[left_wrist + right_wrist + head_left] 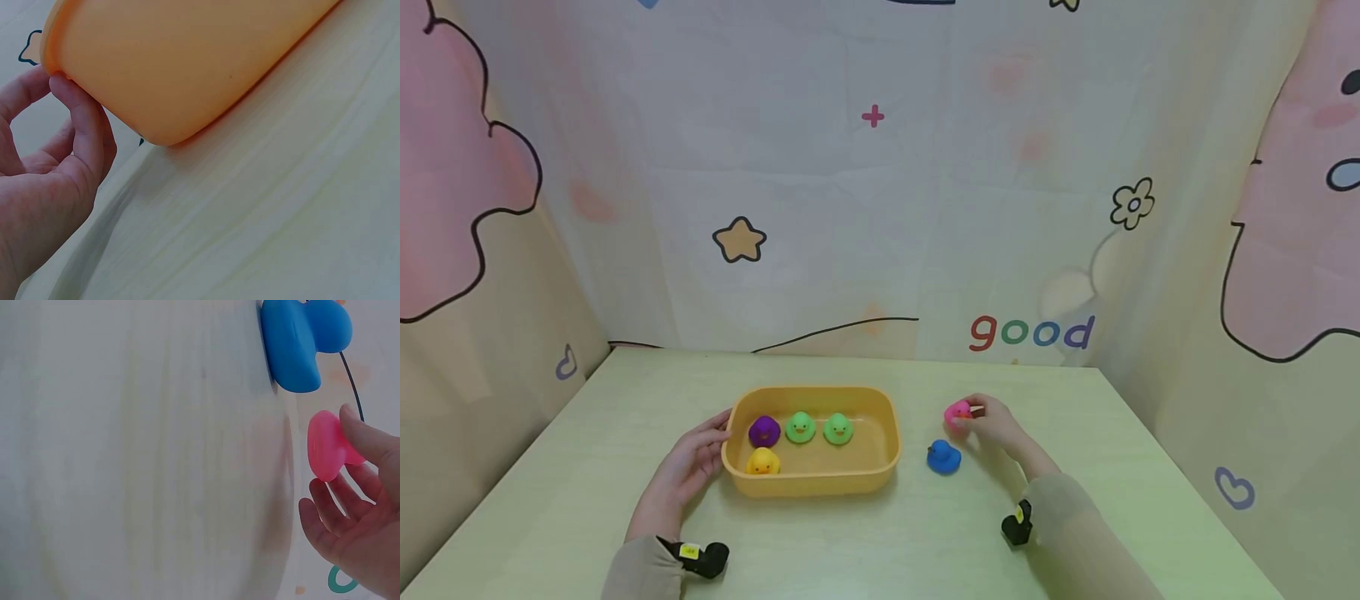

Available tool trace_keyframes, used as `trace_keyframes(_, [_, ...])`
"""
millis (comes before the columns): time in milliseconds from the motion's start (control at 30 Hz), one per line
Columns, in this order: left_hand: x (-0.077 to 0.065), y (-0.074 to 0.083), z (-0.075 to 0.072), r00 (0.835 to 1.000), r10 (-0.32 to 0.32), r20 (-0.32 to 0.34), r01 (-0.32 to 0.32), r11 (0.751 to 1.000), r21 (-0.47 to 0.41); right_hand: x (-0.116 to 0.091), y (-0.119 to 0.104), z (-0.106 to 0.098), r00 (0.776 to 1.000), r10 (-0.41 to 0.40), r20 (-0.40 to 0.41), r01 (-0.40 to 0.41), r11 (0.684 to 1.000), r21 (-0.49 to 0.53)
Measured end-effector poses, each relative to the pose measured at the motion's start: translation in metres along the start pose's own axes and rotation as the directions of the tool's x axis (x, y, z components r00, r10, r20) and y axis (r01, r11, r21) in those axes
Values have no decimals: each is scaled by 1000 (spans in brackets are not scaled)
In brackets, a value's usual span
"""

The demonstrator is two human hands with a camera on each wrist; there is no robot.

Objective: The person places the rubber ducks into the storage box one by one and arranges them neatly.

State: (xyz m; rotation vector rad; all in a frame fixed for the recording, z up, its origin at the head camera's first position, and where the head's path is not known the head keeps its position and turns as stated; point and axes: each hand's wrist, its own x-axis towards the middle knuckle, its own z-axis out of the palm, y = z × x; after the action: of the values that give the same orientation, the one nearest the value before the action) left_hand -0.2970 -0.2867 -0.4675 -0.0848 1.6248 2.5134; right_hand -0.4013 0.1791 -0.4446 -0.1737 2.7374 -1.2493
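My left hand pinches the left rim of a yellow-orange plastic basin. In the left wrist view its thumb and index fingers meet at the basin's edge. Inside the basin sit a purple rubber duck, a yellow rubber duck and two green rubber ducks. To the right of it, my right hand holds a pink rubber duck between thumb and fingertips. A blue rubber duck lies on the table just in front of the pink one.
The pale wooden table meets a printed cloth backdrop along its back edge. More cloth hangs at both sides. Each wrist wears a small black camera, such as the left one.
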Motion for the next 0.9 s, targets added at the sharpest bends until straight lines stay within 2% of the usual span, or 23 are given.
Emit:
trace_keyframes(200, [-2,2,1,1000,9,9,-9,1000,5,0,1,0,1000,22,5,-22,1000,-9])
trace_keyframes(700, [-4,4,3,1000,6,18,-6,1000,-3,-1,8,-1,998,-10,54,11,1000,-5])
trace_keyframes(900, [-4,3,5,1000,5,1,-5,1000,0,0,8,-1,998,3,69,-2,1000,-13])
